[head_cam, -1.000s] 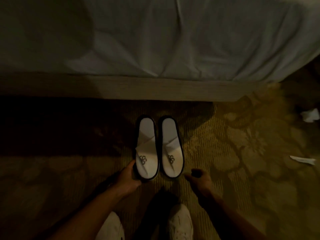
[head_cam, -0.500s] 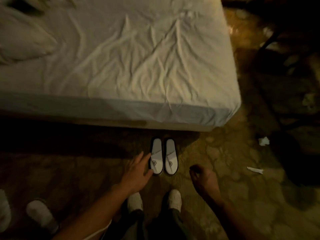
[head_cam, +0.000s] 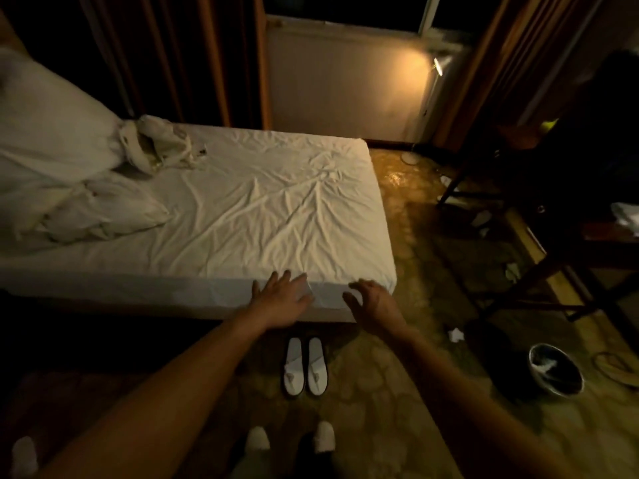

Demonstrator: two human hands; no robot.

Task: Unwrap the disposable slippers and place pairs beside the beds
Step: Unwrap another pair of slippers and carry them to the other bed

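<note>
At the far left of the bed point(head_cam: 207, 216) a heap of pillows and crumpled linen point(head_cam: 69, 174) fills the head end, leaving the near edge bare. Your left hand point(head_cam: 281, 299) hangs over that near edge, its fingers point(head_cam: 276, 276) straight and spread, holding nothing; whether it touches the sheet you cannot tell. Just below, on the patterned carpet point(head_cam: 397, 375), the pair of disposable slippers point(head_cam: 305, 366) lies unwrapped, side by side and touching, heels toward the bed, close beside its near edge by the foot-end corner, likely so a sleeper can step straight into them. Your right hand point(head_cam: 375, 302) hovers by the same edge, fingers loosely curled and empty. Further right, scraps of torn wrapping point(head_cam: 455, 335) dot the carpet near a round waste bin point(head_cam: 555, 375).
</note>
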